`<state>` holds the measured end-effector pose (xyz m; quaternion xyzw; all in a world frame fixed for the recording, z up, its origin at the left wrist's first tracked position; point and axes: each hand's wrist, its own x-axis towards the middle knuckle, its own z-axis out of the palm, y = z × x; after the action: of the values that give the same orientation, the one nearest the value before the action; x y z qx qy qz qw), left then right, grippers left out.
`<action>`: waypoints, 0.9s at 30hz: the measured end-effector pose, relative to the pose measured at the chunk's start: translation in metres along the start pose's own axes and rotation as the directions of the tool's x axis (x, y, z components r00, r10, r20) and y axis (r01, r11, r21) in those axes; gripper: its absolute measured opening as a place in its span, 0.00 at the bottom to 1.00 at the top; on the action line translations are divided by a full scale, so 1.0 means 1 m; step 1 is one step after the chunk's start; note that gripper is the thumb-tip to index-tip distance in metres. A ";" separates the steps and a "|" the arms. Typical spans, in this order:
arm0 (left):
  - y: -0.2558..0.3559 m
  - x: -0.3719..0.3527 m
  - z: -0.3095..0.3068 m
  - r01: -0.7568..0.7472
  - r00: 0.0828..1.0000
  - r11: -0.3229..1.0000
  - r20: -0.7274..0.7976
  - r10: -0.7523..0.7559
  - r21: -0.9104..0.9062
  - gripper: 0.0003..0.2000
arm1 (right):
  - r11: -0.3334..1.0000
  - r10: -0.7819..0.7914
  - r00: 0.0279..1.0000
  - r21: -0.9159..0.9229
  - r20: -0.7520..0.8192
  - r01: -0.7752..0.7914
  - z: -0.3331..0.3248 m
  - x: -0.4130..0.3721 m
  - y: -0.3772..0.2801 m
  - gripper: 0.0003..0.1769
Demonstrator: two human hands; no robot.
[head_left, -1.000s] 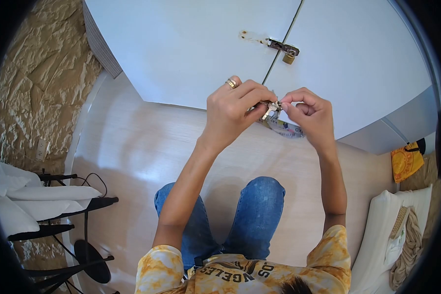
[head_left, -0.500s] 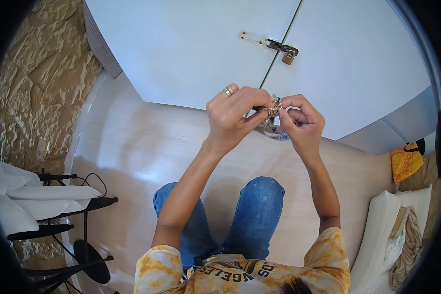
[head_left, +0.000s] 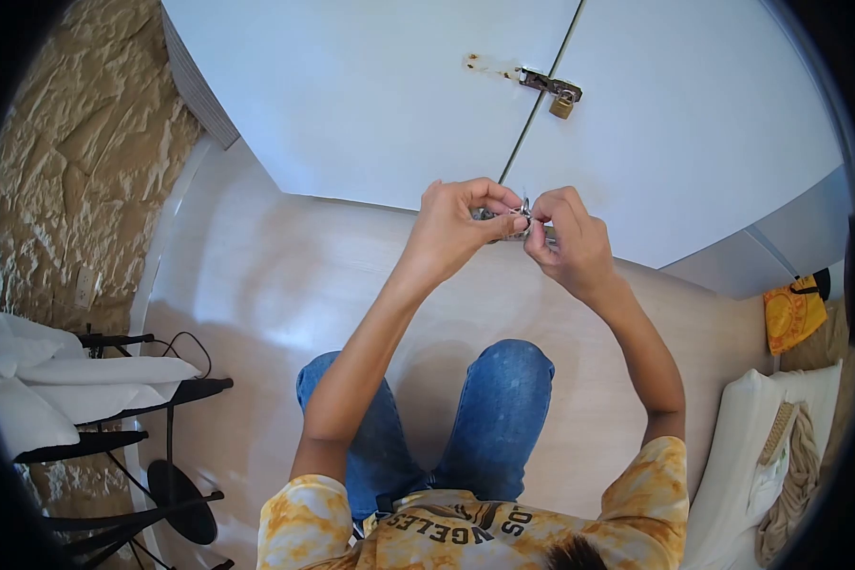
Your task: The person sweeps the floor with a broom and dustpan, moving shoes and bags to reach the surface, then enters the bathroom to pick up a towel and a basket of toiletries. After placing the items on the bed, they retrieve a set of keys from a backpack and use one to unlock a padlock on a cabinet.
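A bunch of keys on a ring is held up between both hands, in front of the lower part of the white cabinet doors. My left hand is closed on the bunch, thumb and fingers pinching it, with some of the metal hidden behind the fingers. From the other side, my right hand pinches the same bunch with its fingertips. Which single key each hand grips is too small to tell. Above the hands, a brass padlock hangs shut from a dark metal latch across the door gap.
A black metal stand with white cloth is at the left by the rough stone wall. At the right lie a white cushion and a yellow bag. Pale floor surrounds my knees.
The left hand has turned, its fingers now lower and closer around the keys. My right hand has shifted slightly left and rotated, its fingers now curled downward. The keys have moved slightly left.
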<state>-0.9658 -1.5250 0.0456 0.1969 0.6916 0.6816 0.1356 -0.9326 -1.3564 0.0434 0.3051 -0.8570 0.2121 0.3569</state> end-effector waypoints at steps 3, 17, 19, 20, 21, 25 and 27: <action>-0.005 0.001 0.005 -0.024 1.000 0.997 -0.019 0.023 -0.069 0.09 | 0.983 0.147 0.986 0.101 0.082 -0.155 -0.012 0.001 -0.004 0.12; -0.025 0.014 0.013 0.009 0.994 0.981 -0.107 -0.030 -0.194 0.07 | 0.704 0.571 0.789 0.360 0.226 -0.612 -0.010 -0.013 0.008 0.06; -0.027 0.019 0.017 -0.019 0.992 0.989 -0.128 0.001 -0.144 0.08 | 0.740 0.566 0.802 0.310 0.193 -0.597 -0.008 -0.014 0.009 0.06; -0.029 0.021 0.019 -0.033 0.990 0.992 -0.140 0.017 -0.119 0.08 | 0.771 0.540 0.826 0.299 0.163 -0.563 -0.004 -0.016 0.013 0.05; -0.032 0.024 0.020 -0.029 0.990 0.995 -0.138 0.015 -0.100 0.08 | 0.800 0.512 0.849 0.287 0.133 -0.527 0.000 -0.019 0.017 0.05; -0.041 0.035 0.023 0.081 0.991 0.995 -0.099 -0.086 -0.059 0.06 | 0.971 0.239 0.970 -0.017 0.034 -0.239 0.018 -0.032 0.030 0.06; -0.045 0.040 0.023 0.142 0.988 0.988 -0.062 -0.139 0.055 0.05 | 0.970 0.236 0.966 -0.088 0.109 -0.227 0.019 -0.034 0.032 0.07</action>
<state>-0.9946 -1.4861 0.0029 0.1319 0.7272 0.6550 0.1574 -0.9442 -1.3319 0.0006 0.2011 -0.9139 0.2016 0.2893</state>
